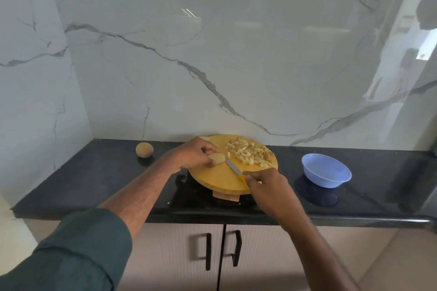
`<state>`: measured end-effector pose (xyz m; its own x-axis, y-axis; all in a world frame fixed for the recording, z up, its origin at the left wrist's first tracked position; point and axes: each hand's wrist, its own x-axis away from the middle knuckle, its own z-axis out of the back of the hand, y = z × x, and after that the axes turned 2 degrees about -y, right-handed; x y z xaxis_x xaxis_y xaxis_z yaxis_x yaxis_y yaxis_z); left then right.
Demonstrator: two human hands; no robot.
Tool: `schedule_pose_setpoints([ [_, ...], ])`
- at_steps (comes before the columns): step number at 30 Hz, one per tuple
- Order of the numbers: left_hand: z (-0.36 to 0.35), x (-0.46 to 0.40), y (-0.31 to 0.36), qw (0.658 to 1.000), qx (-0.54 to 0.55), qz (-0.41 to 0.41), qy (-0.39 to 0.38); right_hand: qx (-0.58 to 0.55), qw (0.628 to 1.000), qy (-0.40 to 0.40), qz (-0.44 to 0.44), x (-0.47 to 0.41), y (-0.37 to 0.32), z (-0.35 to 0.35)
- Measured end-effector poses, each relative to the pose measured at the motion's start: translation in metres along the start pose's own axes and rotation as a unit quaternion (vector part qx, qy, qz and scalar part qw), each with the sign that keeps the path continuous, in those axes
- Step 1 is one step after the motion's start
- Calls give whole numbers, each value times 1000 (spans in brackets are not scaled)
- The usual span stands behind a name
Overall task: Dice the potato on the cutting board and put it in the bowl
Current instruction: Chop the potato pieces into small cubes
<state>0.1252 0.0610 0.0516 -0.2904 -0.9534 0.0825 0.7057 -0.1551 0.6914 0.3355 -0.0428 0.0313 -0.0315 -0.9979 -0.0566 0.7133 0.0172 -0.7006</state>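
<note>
Right hand [264, 186] around knife [233, 168]

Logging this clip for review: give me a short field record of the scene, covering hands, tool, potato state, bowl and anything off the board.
left hand: holds potato piece on round wooden cutting board
right hand: grips yellow-handled knife, blade beside the piece
diced potato: piled on the board's far right part
blue bowl: right of board, no potato in it
whole potato: on black counter, left of board
</note>
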Motion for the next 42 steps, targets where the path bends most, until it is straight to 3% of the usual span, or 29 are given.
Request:
schedule_pose_setpoints([
  [5, -4, 2, -1, 1000, -9, -5, 13, 46, 997, 34, 48, 2, 1, 2],
  [9, -2, 3, 1, 1000, -9, -15, 6, 147, 983, 71, 88, 0, 1, 7],
  [14, -4, 3, 4, 999, -29, -12, -4, 160, 978, 81, 109, 1, -4, 9],
  [26, -20, 8, -2, 982, -69, -26, 173, 184, 972, 90, 118, 4, -10, -25],
  [42, -14, 9, 2, 986, -106, -76, 105, 244, 957, 89, 127, -9, -28, -34],
])
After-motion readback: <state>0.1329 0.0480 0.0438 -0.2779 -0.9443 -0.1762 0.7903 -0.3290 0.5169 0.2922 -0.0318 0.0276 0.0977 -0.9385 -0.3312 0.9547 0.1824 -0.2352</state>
